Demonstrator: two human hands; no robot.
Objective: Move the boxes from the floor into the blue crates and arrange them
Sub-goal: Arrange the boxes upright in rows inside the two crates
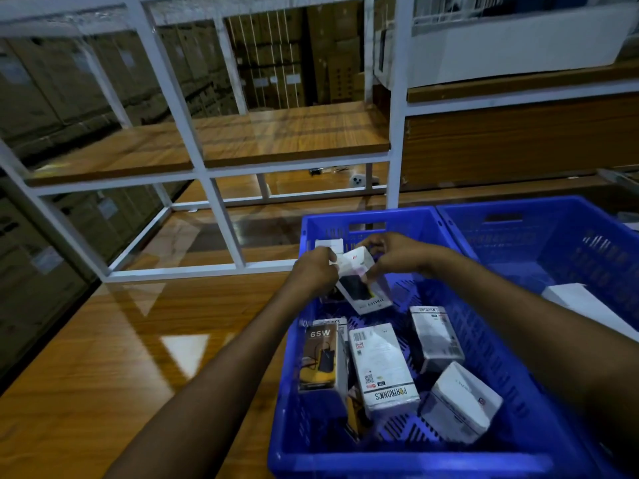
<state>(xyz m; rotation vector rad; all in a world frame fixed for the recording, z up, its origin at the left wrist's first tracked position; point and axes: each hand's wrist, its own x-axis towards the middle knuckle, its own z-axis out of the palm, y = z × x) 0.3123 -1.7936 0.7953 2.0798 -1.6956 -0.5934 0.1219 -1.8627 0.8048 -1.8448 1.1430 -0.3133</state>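
Note:
A blue crate (pixel 491 340) stands in front of me with several small product boxes lying loose inside. Both hands hold one white box (pixel 363 288) with a dark picture, tilted, over the crate's far half. My left hand (pixel 316 271) grips its upper left edge and my right hand (pixel 390 252) grips its top from the right. Lower in the crate lie a dark 65W charger box (pixel 320 357), a white Portronics box (pixel 380 368), another white box (pixel 435 335) and a white box (pixel 460 402) near the right wall. A small white box (pixel 328 244) leans at the far wall.
A second blue crate (pixel 539 236) stands to the right, touching the first, with a white sheet or box (pixel 584 305) inside. The crates rest on a glossy wooden surface (pixel 121 357). A white metal rack (pixel 221 216) with wooden shelves rises behind. Stacked cardboard cartons fill the background.

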